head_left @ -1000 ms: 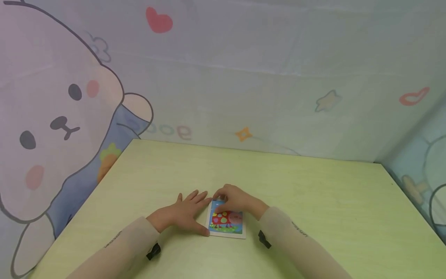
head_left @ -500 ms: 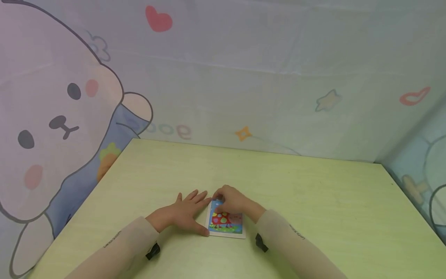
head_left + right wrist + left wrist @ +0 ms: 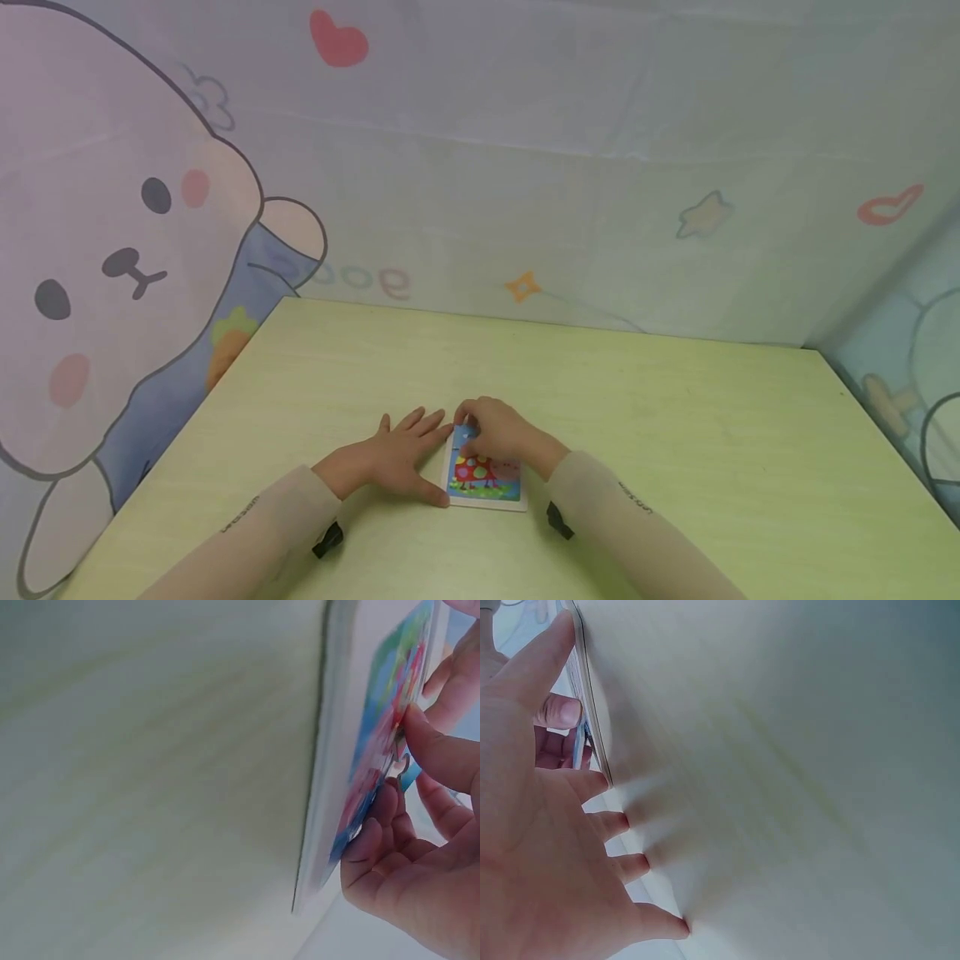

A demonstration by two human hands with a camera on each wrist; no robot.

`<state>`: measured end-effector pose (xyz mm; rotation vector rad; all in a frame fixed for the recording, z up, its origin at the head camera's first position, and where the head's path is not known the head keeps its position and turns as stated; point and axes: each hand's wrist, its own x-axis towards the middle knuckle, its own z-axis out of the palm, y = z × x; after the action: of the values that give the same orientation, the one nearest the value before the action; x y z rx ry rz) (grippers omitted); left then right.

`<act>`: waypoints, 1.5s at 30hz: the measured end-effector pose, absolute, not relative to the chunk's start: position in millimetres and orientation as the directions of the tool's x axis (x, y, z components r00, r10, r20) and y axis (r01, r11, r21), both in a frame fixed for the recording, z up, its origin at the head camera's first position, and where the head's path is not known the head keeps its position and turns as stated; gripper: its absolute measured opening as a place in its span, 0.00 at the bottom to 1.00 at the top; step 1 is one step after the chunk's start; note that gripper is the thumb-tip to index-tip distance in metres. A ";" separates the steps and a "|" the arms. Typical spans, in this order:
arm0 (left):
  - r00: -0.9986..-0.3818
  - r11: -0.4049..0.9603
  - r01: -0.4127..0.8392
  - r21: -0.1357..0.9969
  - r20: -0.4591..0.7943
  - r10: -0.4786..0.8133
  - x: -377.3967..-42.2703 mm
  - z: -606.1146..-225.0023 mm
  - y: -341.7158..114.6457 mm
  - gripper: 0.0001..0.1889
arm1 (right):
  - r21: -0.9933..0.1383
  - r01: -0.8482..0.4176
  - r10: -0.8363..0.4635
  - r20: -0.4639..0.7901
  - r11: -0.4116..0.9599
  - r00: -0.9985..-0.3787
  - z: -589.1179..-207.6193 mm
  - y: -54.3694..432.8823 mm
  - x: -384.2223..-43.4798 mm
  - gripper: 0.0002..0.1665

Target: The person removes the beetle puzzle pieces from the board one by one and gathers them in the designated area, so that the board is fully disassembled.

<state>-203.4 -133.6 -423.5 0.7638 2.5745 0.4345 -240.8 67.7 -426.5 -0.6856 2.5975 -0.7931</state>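
Toward six o'clock on the table [image 3: 675,433], the picture board [image 3: 486,481] lies flat. At its nine o'clock, my left hand [image 3: 396,460] is spread wide, thumb and forefinger against its edge, presumably bracing it against sliding. Near its eleven o'clock, my right hand [image 3: 504,428] pinches a small blue piece [image 3: 410,775], tilted, apparently for finer control.

Left grip [image 3: 401,458]: bare hand, palm down, fingers straight and fanned, thumb splayed well apart from fingers. Right grip [image 3: 498,427]: bare hand, fingers curled, thumb opposed, pinching; knuckles uppermost. Left forearm [image 3: 247,533], right forearm [image 3: 641,529]: both sleeved, angled inward, hands near each other.
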 end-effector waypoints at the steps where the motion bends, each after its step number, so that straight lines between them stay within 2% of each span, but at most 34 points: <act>1: -0.762 0.801 0.442 0.405 -0.302 0.573 -203.5 -422.8 -133.5 0.54 | -0.600 -0.341 -0.535 -0.175 0.723 -0.826 -426.1 67.8 -241.2 0.16; 11: -0.759 0.797 0.444 0.410 -0.302 0.577 -203.4 -422.0 -133.9 0.54 | -0.753 -0.331 -0.584 -0.086 0.569 -0.807 -421.3 81.1 -247.3 0.10; 22: -0.765 0.806 0.440 0.396 -0.305 0.567 -206.5 -429.4 -132.7 0.54 | -0.832 -0.192 -0.464 -0.087 0.520 -0.881 -400.0 143.4 -278.6 0.13; 32: -0.768 0.805 0.439 0.398 -0.299 0.566 -206.3 -431.7 -133.9 0.53 | -0.805 -0.140 -0.380 -0.113 0.577 -0.918 -411.8 199.9 -301.9 0.15; 36: -0.768 0.806 0.439 0.397 -0.300 0.566 -206.6 -432.1 -133.6 0.54 | -0.775 -0.116 -0.342 -0.136 0.622 -0.930 -420.1 207.6 -307.0 0.15; 45: -0.771 0.810 0.438 0.390 -0.300 0.561 -205.3 -430.2 -133.0 0.54 | -0.715 -0.154 -0.333 -0.116 0.682 -0.936 -428.4 209.8 -311.2 0.15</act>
<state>-205.3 -133.0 -430.2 0.7497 2.5899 0.4202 -311.2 209.8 -428.4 -0.3909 2.6585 -1.0984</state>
